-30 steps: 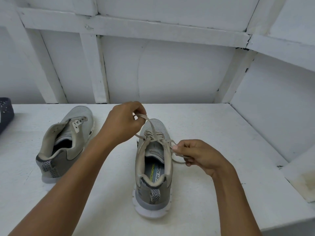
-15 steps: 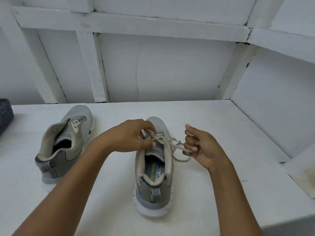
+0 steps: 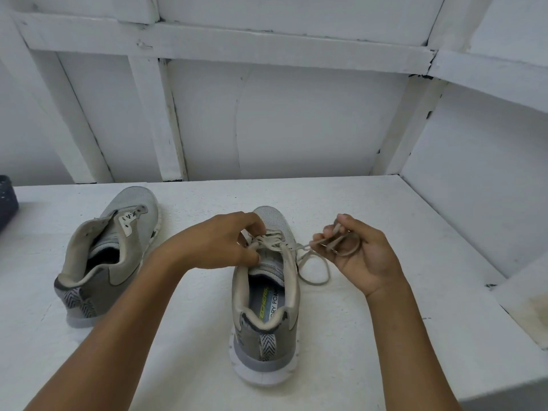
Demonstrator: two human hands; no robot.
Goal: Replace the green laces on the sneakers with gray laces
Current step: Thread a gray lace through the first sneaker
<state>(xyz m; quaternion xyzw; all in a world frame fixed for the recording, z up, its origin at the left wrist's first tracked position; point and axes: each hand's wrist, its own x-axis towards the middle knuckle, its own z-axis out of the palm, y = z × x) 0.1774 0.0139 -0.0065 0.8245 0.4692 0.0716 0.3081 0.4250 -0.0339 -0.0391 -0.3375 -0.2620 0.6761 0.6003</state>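
Observation:
Two grey sneakers stand on a white table [image 3: 385, 336], heels toward me. The right sneaker [image 3: 267, 307] carries a pale grey lace [image 3: 314, 268] through its upper eyelets. My left hand [image 3: 213, 244] pinches the lace crossing over the tongue. My right hand [image 3: 358, 253], just right of the shoe, holds loops of the same lace between fingers and palm. One slack loop lies on the table beside the shoe. The left sneaker [image 3: 103, 256] has no lace, and its tongue stands open. No green lace is in view.
A dark blue perforated basket [image 3: 7, 203] shows at the far left edge. White framed walls close in behind the table and on the right. A stained white ledge [image 3: 527, 310] juts in at the right.
My left hand came down from a raised pull to the tongue of the shoe. My right hand turned palm up and gathered lace loops, moving slightly up and to the right.

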